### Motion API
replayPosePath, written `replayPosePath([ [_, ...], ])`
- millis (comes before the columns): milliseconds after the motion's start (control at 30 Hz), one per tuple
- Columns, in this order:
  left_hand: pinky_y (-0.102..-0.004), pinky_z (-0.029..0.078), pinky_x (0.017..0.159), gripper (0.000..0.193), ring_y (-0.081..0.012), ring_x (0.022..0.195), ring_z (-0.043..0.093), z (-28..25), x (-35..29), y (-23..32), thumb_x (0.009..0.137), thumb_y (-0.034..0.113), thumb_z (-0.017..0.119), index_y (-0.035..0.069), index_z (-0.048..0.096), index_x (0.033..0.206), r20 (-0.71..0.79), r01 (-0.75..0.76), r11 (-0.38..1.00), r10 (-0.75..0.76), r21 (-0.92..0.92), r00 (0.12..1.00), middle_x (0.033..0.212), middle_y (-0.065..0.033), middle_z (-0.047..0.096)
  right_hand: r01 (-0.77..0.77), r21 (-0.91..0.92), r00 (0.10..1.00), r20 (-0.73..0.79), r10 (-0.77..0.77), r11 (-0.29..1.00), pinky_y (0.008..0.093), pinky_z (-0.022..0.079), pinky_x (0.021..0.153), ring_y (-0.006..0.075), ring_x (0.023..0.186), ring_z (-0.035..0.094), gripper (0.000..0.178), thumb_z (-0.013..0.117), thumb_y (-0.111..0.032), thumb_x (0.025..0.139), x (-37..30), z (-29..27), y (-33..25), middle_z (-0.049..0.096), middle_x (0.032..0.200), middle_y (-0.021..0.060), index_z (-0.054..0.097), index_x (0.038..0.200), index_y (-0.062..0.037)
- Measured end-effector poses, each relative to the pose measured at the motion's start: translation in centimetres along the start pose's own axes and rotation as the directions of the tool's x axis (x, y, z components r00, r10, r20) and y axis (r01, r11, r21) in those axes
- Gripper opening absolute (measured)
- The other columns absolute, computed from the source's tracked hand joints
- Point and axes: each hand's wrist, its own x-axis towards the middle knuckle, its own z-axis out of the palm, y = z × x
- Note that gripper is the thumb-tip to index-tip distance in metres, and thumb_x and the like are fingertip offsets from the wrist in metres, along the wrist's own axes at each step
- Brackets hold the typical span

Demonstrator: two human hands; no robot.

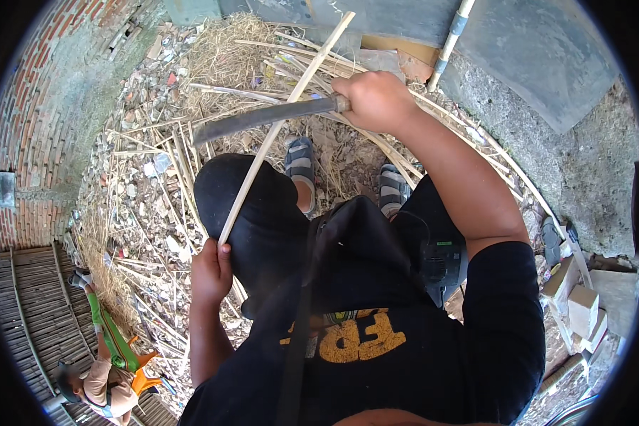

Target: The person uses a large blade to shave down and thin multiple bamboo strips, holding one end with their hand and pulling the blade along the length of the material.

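The strip (254, 177) slants over the left knee (238, 202), its near end in the person's left hand (211, 273) and its far end free, above loose strips (227, 90) on the ground. The long knife (241, 122) crosses it near the middle; whether the edge bites or merely lies alongside cannot be told. Good work here likely asks for a shallow blade angle, light even strokes directed away from the left hand, and a strip held firm enough not to roll or flex. With the knee so near the blade, each stroke seems best kept short and clear of the leg.

The left hand is clamped on the strip, its thumb laid along it and its fingers curled in. The right hand (376, 99) is wrapped tightly around the knife's handle, fingers together; most of the handle is hidden inside the fist.
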Motion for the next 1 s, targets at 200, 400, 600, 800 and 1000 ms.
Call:
replayPosePath([
  [200, -0.0501, 0.038, 0.05, 0.036, -0.0455, 0.053, 0.053, 0.6, 0.1, -0.2, 0.105, 0.028, 0.053, 0.002, 0.047, 0.08, -0.065, -0.026, 0.999, 0.028, 0.032, 0.997, 0.058, -0.0215, 0.053, -0.221, 0.162, 0.97, -0.063, 0.234, 0.962, 0.0496, 0.058, 0.079, 0.0353, 0.083, 0.072, 0.025, 0.065, -0.017, 0.08, 1.3, 1.7, 4.6, 0.072, 0.083, 0.0159, 0.069, 0.104, -0.0136],
  [400, -0.0467, 0.04, 0.051, 0.035, -0.0421, 0.054, 0.056, 0.5, -0.5, -1.1, 0.106, 0.028, 0.049, 0.002, 0.049, 0.083, -0.031, 0.014, 1.0, -0.014, 0.02, 0.999, 0.059, -0.0205, 0.053, -0.034, 0.034, 0.996, 0.079, 0.031, 0.999, 0.0491, 0.058, 0.079, 0.0319, 0.088, 0.072, 0.022, 0.065, -0.018, 0.082, 1.0, 0.7, -0.9, 0.074, 0.093, 0.0132, 0.069, 0.103, -0.0177],
  [600, -0.0511, 0.04, 0.051, 0.036, -0.0463, 0.058, 0.057, -0.2, 0.0, -0.2, 0.105, 0.029, 0.053, 0.003, 0.049, 0.081, -0.039, -0.014, 0.996, 0.018, 0.094, 0.999, 0.06, -0.0222, 0.056, -0.324, 0.1, 0.946, -0.003, 0.326, 0.941, 0.0487, 0.058, 0.083, 0.0358, 0.092, 0.071, 0.03, 0.061, -0.022, 0.084, 1.6, 2.5, 6.2, 0.074, 0.099, 0.0155, 0.068, 0.111, -0.0105],
  [800, -0.051, 0.041, 0.052, 0.036, -0.0463, 0.058, 0.058, -0.2, -0.1, -0.4, 0.105, 0.029, 0.054, 0.003, 0.049, 0.081, -0.011, -0.003, 0.999, 0.004, 0.05, 1.0, 0.06, -0.0218, 0.057, -0.174, 0.104, 0.978, 0.129, 0.161, 0.979, 0.0472, 0.058, 0.078, 0.0329, 0.084, 0.072, 0.024, 0.06, -0.022, 0.085, 1.0, 1.4, 1.6, 0.073, 0.091, 0.0145, 0.069, 0.107, -0.0145],
  [1000, -0.0501, 0.041, 0.053, 0.036, -0.0461, 0.059, 0.058, -0.8, 0.4, -0.3, 0.103, 0.029, 0.057, 0.002, 0.05, 0.081, 0.014, 0.008, 0.999, -0.009, 0.041, 1.0, 0.062, -0.0221, 0.057, -0.344, 0.232, 0.93, -0.049, 0.364, 0.91, 0.0482, 0.057, 0.079, 0.0394, 0.084, 0.07, 0.027, 0.064, -0.02, 0.081, 1.4, 3.3, 7.2, 0.072, 0.087, 0.0206, 0.068, 0.105, -0.0069],
])
